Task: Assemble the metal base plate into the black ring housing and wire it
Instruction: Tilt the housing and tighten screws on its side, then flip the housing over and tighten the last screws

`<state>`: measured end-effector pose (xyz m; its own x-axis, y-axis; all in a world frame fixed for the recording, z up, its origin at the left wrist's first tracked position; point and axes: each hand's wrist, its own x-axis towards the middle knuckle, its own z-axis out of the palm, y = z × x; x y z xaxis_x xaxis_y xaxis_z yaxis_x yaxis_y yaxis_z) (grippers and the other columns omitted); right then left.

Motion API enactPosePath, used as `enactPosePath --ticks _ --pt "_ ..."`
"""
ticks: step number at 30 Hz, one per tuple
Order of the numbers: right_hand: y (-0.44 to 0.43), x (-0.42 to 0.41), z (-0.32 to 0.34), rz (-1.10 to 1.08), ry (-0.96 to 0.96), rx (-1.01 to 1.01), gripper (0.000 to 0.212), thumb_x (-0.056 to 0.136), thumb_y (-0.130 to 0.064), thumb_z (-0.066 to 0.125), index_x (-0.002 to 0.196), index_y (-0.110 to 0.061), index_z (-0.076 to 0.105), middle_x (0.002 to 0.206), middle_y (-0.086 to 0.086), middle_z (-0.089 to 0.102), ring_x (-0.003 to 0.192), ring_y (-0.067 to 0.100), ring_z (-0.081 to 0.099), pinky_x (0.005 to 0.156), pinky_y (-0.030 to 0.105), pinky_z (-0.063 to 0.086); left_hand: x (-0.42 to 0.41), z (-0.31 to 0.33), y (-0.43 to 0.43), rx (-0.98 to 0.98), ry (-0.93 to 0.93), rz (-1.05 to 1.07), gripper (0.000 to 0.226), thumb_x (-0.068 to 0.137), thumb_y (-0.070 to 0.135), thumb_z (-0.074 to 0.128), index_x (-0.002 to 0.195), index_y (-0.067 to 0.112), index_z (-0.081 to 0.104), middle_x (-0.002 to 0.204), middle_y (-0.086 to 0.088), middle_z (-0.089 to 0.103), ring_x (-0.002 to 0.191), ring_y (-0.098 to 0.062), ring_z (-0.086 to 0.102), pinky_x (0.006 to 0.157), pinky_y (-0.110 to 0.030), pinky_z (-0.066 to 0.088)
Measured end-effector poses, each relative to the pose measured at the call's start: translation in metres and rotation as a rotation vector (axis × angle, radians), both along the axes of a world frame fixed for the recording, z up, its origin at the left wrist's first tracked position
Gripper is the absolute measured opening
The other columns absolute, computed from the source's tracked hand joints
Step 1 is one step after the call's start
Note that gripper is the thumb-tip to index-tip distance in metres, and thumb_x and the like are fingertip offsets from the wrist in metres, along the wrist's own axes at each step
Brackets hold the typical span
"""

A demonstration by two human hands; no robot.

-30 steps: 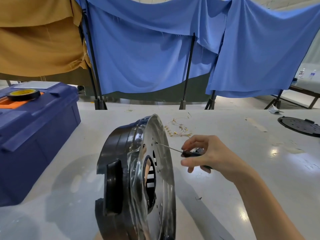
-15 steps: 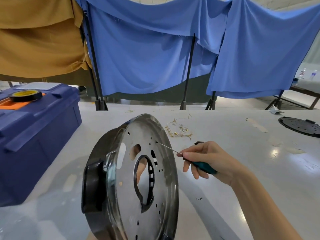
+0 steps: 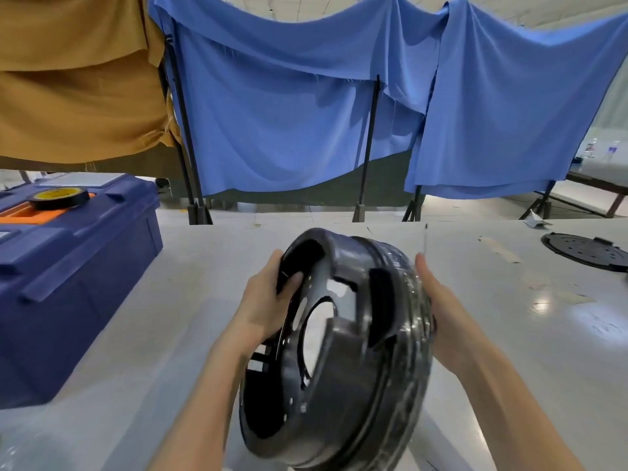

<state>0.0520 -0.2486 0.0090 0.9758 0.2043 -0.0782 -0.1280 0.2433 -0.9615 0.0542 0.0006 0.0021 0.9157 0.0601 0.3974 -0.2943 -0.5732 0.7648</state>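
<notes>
I hold the black ring housing (image 3: 339,368) tilted above the white table, its open dark inside turned toward me. The metal base plate (image 3: 409,287) sits in its far side and shows as a shiny rim on the right. My left hand (image 3: 265,300) grips the left rim, thumb hooked inside. My right hand (image 3: 445,311) lies against the right side, its fingers hidden behind the housing. A thin screwdriver shaft (image 3: 424,239) sticks up from that hand.
A blue toolbox (image 3: 68,266) stands at the left with a roll of black tape (image 3: 59,197) on its lid. A black perforated disc (image 3: 584,249) lies at the far right of the table (image 3: 509,334). Blue and tan cloths hang on stands behind.
The housing has been turned round, from the metal face toward me to the dark inside. My left hand came into view on the rim. The right hand moved the screwdriver off the plate.
</notes>
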Motion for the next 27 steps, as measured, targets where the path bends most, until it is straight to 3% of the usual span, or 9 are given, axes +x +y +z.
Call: enactPosePath --ticks 1,3,4,6,9,14,19,22,27 --pt "0.000 -0.004 0.004 0.014 0.008 -0.014 0.118 0.070 -0.081 0.060 0.134 0.014 0.036 0.123 0.047 0.041 0.107 0.068 0.042 0.100 0.066 0.039 0.001 -0.004 0.004 0.030 0.025 0.001 0.010 0.098 0.013 0.054 0.102 0.005 0.050 0.083 -0.005 0.062 0.074 -0.024 0.053 0.065 -0.029 0.040" --pt "0.004 -0.008 0.010 0.052 0.019 -0.015 0.133 0.052 -0.088 0.067 0.135 0.012 0.036 0.136 0.043 0.033 0.124 0.064 0.034 0.111 0.068 0.025 -0.004 0.000 0.004 0.113 0.038 0.003 0.011 0.100 0.020 0.051 0.096 0.012 0.044 0.079 -0.001 0.059 0.073 -0.026 0.053 0.063 -0.028 0.041" --pt "0.004 -0.006 0.011 0.045 0.022 -0.011 0.127 0.050 -0.084 0.071 0.131 0.011 0.047 0.132 0.038 0.048 0.121 0.057 0.048 0.109 0.064 0.034 -0.005 0.003 0.003 0.163 0.048 0.007 0.012 0.101 0.022 0.049 0.094 0.016 0.041 0.078 0.001 0.058 0.074 -0.027 0.053 0.065 -0.033 0.043" --pt "0.002 0.000 0.010 -0.043 -0.006 -0.067 0.086 0.053 -0.068 0.072 0.108 -0.002 0.068 0.095 0.013 0.076 0.089 0.030 0.073 0.085 0.044 0.056 -0.007 0.004 0.002 0.257 0.090 0.017 0.012 0.101 0.022 0.045 0.092 0.020 0.037 0.079 0.003 0.056 0.076 -0.029 0.053 0.067 -0.040 0.043" --pt "-0.006 0.000 0.002 -0.063 -0.049 -0.090 0.048 0.060 -0.048 0.078 0.082 -0.006 0.074 0.075 0.011 0.073 0.061 0.022 0.069 0.054 0.028 0.054 -0.006 0.005 0.005 0.385 0.141 0.028 0.013 0.101 0.022 0.044 0.092 0.020 0.035 0.079 0.004 0.052 0.078 -0.029 0.051 0.070 -0.042 0.044" --pt "-0.014 0.001 -0.014 -0.065 -0.034 -0.291 0.023 0.089 -0.018 0.070 0.085 0.004 0.066 0.068 0.017 0.070 0.052 0.021 0.064 0.047 0.024 0.051 -0.005 0.007 0.005 0.625 0.218 0.006 0.016 0.103 0.024 0.042 0.093 0.019 0.031 0.084 0.001 0.048 0.084 -0.031 0.050 0.074 -0.042 0.044" --pt "-0.019 0.002 -0.028 -0.043 0.056 -0.571 0.031 0.095 -0.020 0.064 0.080 0.007 0.064 0.069 0.019 0.064 0.061 0.025 0.055 0.061 0.035 0.040 0.003 0.006 0.002 0.738 0.297 -0.069 0.012 0.102 0.025 0.044 0.098 0.018 0.036 0.093 -0.006 0.055 0.086 -0.030 0.052 0.076 -0.042 0.046" --pt "-0.018 0.005 -0.028 0.017 0.074 -0.754 0.040 0.095 -0.007 0.060 0.057 -0.005 0.049 0.039 -0.003 0.047 0.033 0.009 0.040 0.038 0.014 0.031 0.008 0.001 0.002 0.774 0.340 -0.109 0.015 0.101 0.027 0.049 0.097 0.017 0.039 0.089 -0.005 0.053 0.083 -0.027 0.052 0.074 -0.040 0.046" --pt "-0.015 0.012 -0.022 0.061 0.040 -0.973 0.041 0.089 -0.003 0.056 0.050 -0.010 0.045 0.033 -0.002 0.042 0.026 0.014 0.035 0.033 0.016 0.021 0.013 -0.002 0.002 0.807 0.348 -0.102 0.026 0.099 0.035 0.053 0.095 0.014 0.039 0.081 -0.001 0.045 0.078 -0.025 0.048 0.069 -0.037 0.042"
